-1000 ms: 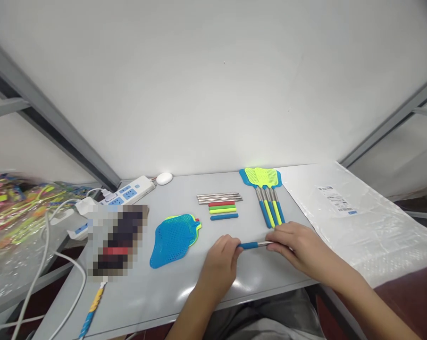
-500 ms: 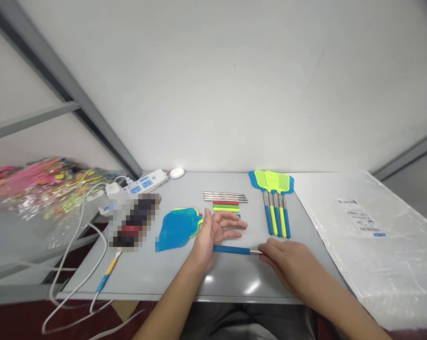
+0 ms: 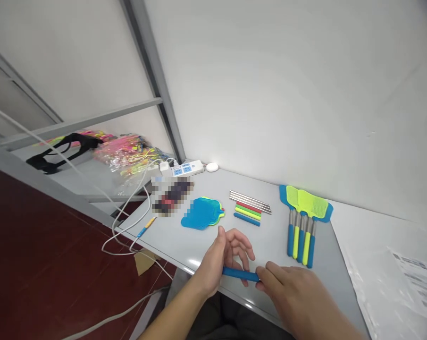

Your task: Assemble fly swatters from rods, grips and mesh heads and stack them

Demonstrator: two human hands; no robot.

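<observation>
Both hands meet over the near edge of the grey tabletop. Between them lies one blue handle, a slim rod with a blue grip, held just above the tabletop edge. The left hand is loosely spread, fingers fanned and thumb raised, with the blue handle running across the base of its fingers; it cradles the rod rather than clenching it. The right hand pinches the other end of the handle with its fingertips, so that end is hidden under them.

Farther back on the tabletop the parts lie sorted in groups. One stack of swatter heads lies flat, a blue one on top with green, yellow and red edges peeping out beneath; how many lie in the stack cannot be told. Just to its right lie four coloured grips side by side: red, green, yellow and blue. Touching them at the far side is a bundle of bare metal rods, about four, though they blur together. To the right, well apart from these, four finished fly swatters lie in a row, their handles alternating blue and yellow, their heads overlapping in blue and yellow-green.

At the far left corner sit one white power strip and one small white oval object. A clear plastic sheet with a printed label covers the surface at the right.
</observation>
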